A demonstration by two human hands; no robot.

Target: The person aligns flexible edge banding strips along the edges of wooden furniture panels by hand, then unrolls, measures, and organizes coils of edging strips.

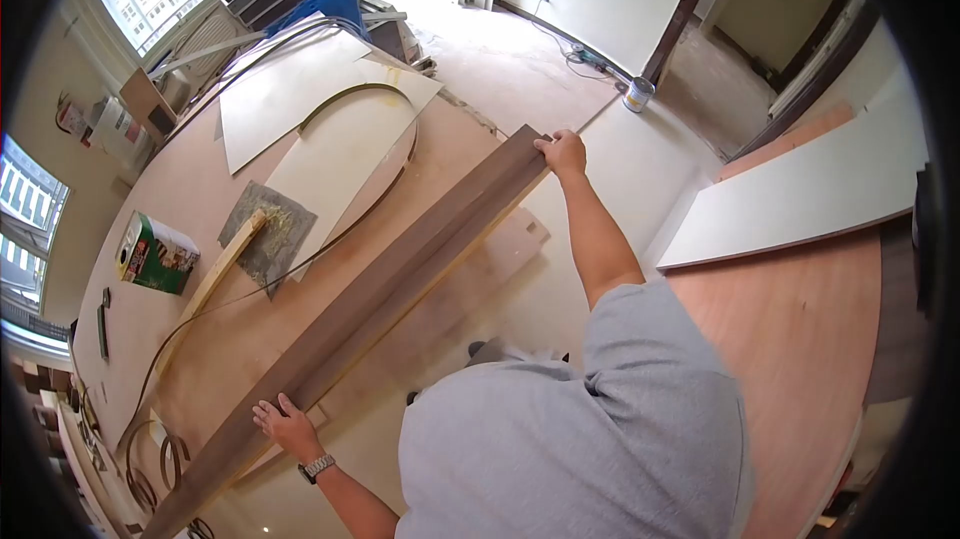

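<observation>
A long dark brown wooden board (400, 259) lies slantwise along the near edge of the worktable, running from lower left to upper middle. At its far end, my right hand (565, 152) is closed around the edge and corner. Lower down, my left hand (290, 431) rests on the board's near side with its fingers spread over the surface; a metal watch (317, 468) is on that wrist. Behind the board, a thin strip of edging (375, 214) curves across the table.
The worktable (190, 199) carries pale sheets (290, 104), a grey plate (290, 219), a wooden stick (215, 269) and a green-and-white can (157, 254). To my right lean a white panel (800, 189) and a reddish plywood sheet (780, 339). A paint tin (638, 94) stands on the floor.
</observation>
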